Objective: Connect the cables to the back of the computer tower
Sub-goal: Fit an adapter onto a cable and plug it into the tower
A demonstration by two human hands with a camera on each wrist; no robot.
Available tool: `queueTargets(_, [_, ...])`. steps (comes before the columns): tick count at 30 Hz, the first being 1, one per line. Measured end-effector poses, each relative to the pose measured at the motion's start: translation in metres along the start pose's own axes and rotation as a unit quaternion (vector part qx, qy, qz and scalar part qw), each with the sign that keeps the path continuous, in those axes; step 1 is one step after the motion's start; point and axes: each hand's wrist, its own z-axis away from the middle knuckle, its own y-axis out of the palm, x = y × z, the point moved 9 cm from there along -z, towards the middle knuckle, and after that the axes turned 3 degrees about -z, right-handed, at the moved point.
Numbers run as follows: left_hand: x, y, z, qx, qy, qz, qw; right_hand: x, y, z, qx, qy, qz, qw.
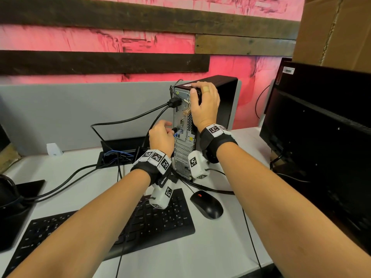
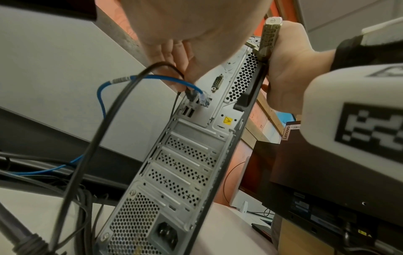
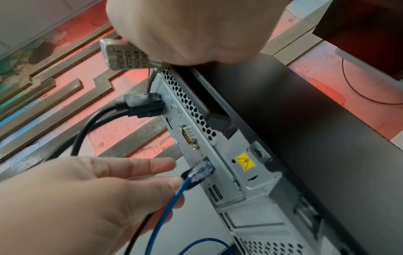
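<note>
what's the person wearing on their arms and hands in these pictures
Both forearms are bare, with no sleeves or gloves. Each wrist carries a black strap topped with white blocks printed with black square-pattern markers, and a white camera housing hangs beneath it. The right hand has a tan bandage on one finger; the left hand wears nothing.

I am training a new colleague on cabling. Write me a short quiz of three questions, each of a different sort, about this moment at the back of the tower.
1. True or false: the blue network cable has its plug at a port on the rear panel of the computer tower.
2. Which hand steadies the tower at its top rear corner? A) left hand B) right hand C) neither
3. Fill in: the two thick black cables are plugged in ______ the serial port (above/below).

Key
1. True
2. B; the left hand is down by a thin black cable's plug beside the blue one.
3. above
</note>
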Motion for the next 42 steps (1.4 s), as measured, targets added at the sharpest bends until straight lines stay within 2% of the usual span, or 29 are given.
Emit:
queueTargets(6, [-0.002,0.002,0.001,-0.004,-0.015,-0.005,1.000,0.000,0.001,0.001,0.004,0.005,0.005,1.000])
queueTargets(11, [-0.004,0.000,0.003,0.008,0.003,0.000,1.000,0.001,0.000,0.001,0.017,0.006,0.013,1.000])
queueTargets(17, [-0.012,-0.008,0.012,0.095,0.117,-0.014,0.989,-0.001,-0.001,0.004,0.055,0.000,0.010,0.998])
queueTargets(21, [0.014,-0.021,0.029,0.169,0.165,-0.079,0.969,0.002,-0.002,0.005,0.063,0.013,0.000,0.998])
queueTargets(23, [0.028,-0.029,0.041,0.191,0.179,-0.075,0.962,0.003,-0.003,0.007,0.058,0.017,-0.004,0.998])
queueTargets(26, [0.054,-0.035,0.053,0.231,0.135,-0.056,0.962,0.001,-0.003,0.015,0.051,0.030,-0.005,0.998])
queueTargets(29, [0.089,-0.027,0.057,0.285,0.073,-0.164,0.942,-0.002,-0.001,0.020,0.041,0.051,-0.013,0.998])
queueTargets(31, [0.116,-0.024,0.059,0.310,-0.010,-0.219,0.925,-0.002,-0.002,0.021,0.031,0.054,-0.012,0.998])
queueTargets(34, [0.140,-0.027,0.052,0.281,-0.089,-0.236,0.926,-0.002,-0.002,0.022,0.019,0.051,-0.017,0.998])
queueTargets(36, [0.156,-0.020,0.053,0.305,-0.126,-0.249,0.911,-0.001,-0.002,0.023,0.016,0.046,-0.016,0.999])
queueTargets(38, [0.168,-0.008,0.065,0.362,-0.163,-0.239,0.886,-0.001,-0.003,0.023,0.016,0.047,-0.013,0.999])
queueTargets(40, [0.171,0.005,0.076,0.392,-0.166,-0.221,0.877,-0.001,-0.003,0.022,0.017,0.045,-0.015,0.999])
queueTargets(42, [0.167,0.017,0.082,0.411,-0.134,-0.223,0.874,-0.001,-0.003,0.022,0.017,0.042,-0.013,0.999])
